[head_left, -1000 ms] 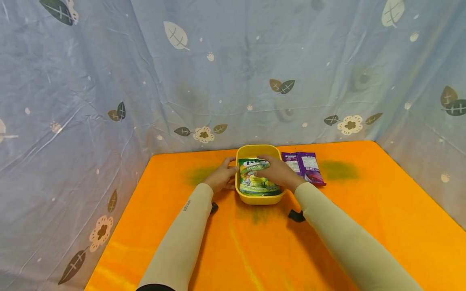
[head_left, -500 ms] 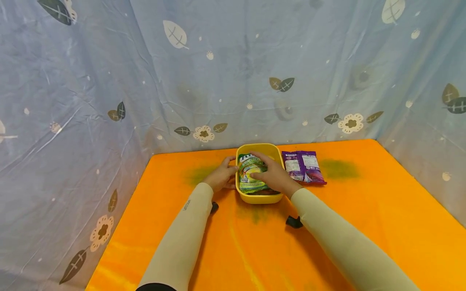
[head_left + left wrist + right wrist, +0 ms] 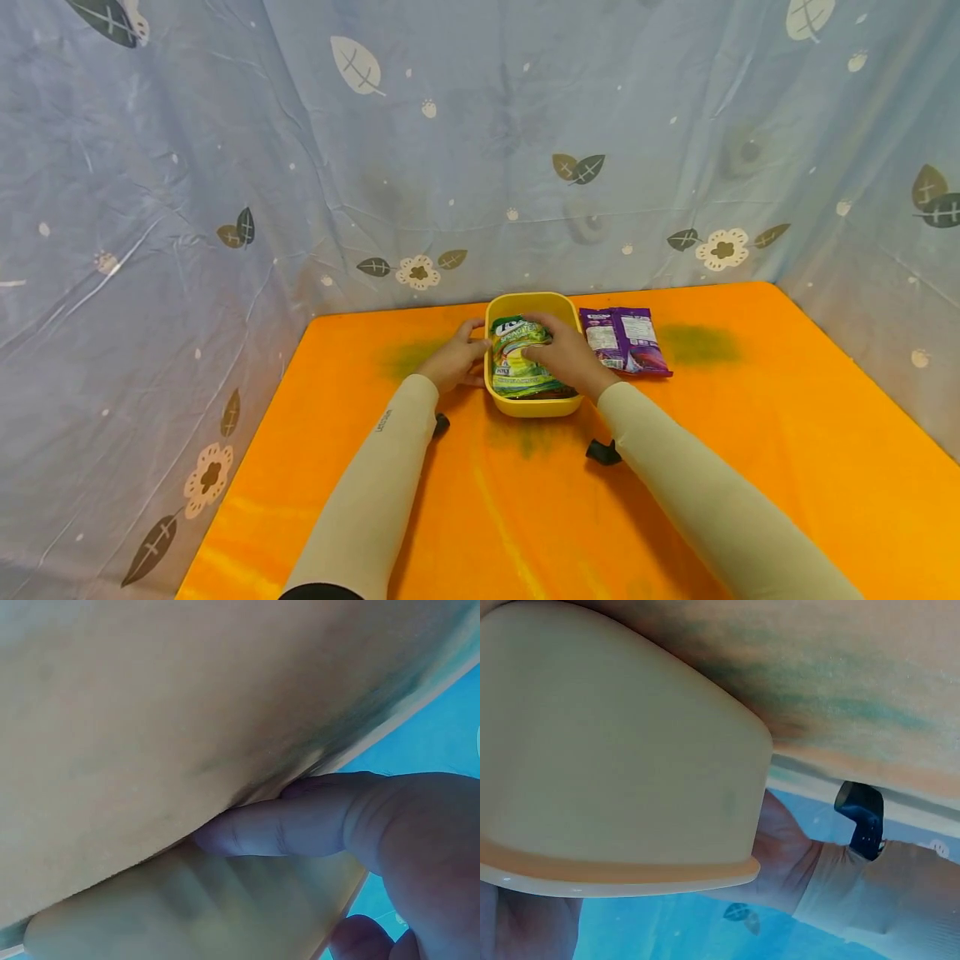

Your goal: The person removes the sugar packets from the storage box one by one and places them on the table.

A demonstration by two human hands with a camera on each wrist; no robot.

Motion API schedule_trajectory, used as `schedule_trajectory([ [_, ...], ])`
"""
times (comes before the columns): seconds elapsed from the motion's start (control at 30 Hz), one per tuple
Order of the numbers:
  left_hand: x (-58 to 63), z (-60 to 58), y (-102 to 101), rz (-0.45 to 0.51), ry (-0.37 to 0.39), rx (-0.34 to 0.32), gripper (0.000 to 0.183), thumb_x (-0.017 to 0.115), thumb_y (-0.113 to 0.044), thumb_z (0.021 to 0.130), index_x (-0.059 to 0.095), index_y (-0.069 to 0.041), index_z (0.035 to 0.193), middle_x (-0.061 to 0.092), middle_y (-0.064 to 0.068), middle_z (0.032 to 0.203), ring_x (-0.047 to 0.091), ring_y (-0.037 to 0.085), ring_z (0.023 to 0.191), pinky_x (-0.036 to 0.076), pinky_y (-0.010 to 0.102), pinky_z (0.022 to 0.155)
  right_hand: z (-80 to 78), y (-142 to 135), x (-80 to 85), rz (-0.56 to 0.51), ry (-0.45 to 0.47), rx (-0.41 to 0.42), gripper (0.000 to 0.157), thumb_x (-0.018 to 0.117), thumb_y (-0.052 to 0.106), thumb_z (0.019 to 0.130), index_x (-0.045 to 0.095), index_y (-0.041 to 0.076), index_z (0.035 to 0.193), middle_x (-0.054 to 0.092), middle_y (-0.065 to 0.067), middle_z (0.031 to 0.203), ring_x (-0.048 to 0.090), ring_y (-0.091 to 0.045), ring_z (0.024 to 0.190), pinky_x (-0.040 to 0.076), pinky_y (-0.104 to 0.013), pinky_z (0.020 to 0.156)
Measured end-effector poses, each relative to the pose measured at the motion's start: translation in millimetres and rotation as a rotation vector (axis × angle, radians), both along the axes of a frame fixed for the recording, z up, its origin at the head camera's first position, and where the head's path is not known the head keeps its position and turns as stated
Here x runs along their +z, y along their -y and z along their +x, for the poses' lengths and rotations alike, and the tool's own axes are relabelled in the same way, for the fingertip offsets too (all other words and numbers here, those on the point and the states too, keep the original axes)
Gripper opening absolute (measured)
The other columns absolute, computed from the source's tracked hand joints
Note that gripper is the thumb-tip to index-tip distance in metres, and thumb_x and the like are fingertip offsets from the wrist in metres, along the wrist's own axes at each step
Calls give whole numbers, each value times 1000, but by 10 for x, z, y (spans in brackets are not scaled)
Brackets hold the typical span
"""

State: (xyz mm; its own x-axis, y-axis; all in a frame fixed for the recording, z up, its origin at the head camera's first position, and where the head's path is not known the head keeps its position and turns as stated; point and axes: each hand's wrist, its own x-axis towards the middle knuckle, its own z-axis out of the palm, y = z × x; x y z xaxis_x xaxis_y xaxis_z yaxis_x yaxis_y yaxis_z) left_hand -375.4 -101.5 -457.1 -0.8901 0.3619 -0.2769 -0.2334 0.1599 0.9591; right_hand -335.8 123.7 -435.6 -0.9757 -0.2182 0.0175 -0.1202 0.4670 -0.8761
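Observation:
A yellow plastic container (image 3: 537, 407) stands near the back of the orange table, holding a green packet (image 3: 517, 379) with "Spring Tea" printed on it. My right hand (image 3: 566, 354) reaches over the container's right side and grips the packet between thumb and fingers, making it bulge. Something dark brown shows under the packet's lower edge. At the container's left wall, my left hand (image 3: 456, 360) rests with extended fingers, the thumb by the rim. The left wrist view shows a straight finger (image 3: 277, 829) against the wall, low by the table. The right wrist view shows the container's outer wall (image 3: 622, 742).
Purple packets (image 3: 626, 342) lie on the table just right of the container. A black fitting (image 3: 602, 452) is at my right wrist, another (image 3: 441, 426) at my left. Patterned blue-grey cloth (image 3: 480, 167) hangs behind the table and along both sides.
The green packet has shifted left and bulged under my right hand, baring the brown item at its lower right. My right hand has moved slightly left. The left hand stays in place.

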Motion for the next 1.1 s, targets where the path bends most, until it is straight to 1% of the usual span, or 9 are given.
schedule_trajectory([
  [0.13,-7,-3,3,-17,-5,-5,52,48,-29,102,23,-31,147,42,11,139,54,27,113,54,46,73,-16,4,-12,-27,24,32,57,66,26,92,42,33,143,50,-3,128,58,-25,98,49,-42,84],
  [0.33,-11,10,9,-14,-6,-7,53,49,-31,101,22,-31,147,42,11,139,55,27,112,54,46,73,-20,19,-9,-61,51,38,55,65,20,93,43,32,141,50,-4,124,59,-25,96,51,-39,80],
  [0.5,0,17,9,-14,-9,-9,53,49,-31,101,22,-30,147,42,12,138,54,28,113,54,46,74,-15,21,-9,-64,54,30,51,66,20,93,45,30,138,51,-6,121,60,-26,93,52,-39,78],
  [0.67,17,25,7,2,-8,-19,53,49,-31,101,22,-30,147,41,12,139,53,28,115,54,47,75,-18,23,-7,-79,70,22,51,66,20,92,46,32,137,50,-5,122,59,-26,94,52,-38,79],
  [0.83,14,22,9,5,-7,-20,53,48,-30,102,22,-30,147,42,12,138,53,27,115,54,47,75,-20,23,-8,-105,90,25,50,66,20,92,47,34,136,51,-4,122,59,-26,96,52,-38,79],
  [1.1,11,27,9,-10,-1,-15,54,50,-32,101,21,-31,147,43,11,138,52,27,116,54,46,75,-20,16,-5,-169,116,39,47,65,16,93,48,35,133,52,-8,118,60,-29,92,53,-39,74],
])
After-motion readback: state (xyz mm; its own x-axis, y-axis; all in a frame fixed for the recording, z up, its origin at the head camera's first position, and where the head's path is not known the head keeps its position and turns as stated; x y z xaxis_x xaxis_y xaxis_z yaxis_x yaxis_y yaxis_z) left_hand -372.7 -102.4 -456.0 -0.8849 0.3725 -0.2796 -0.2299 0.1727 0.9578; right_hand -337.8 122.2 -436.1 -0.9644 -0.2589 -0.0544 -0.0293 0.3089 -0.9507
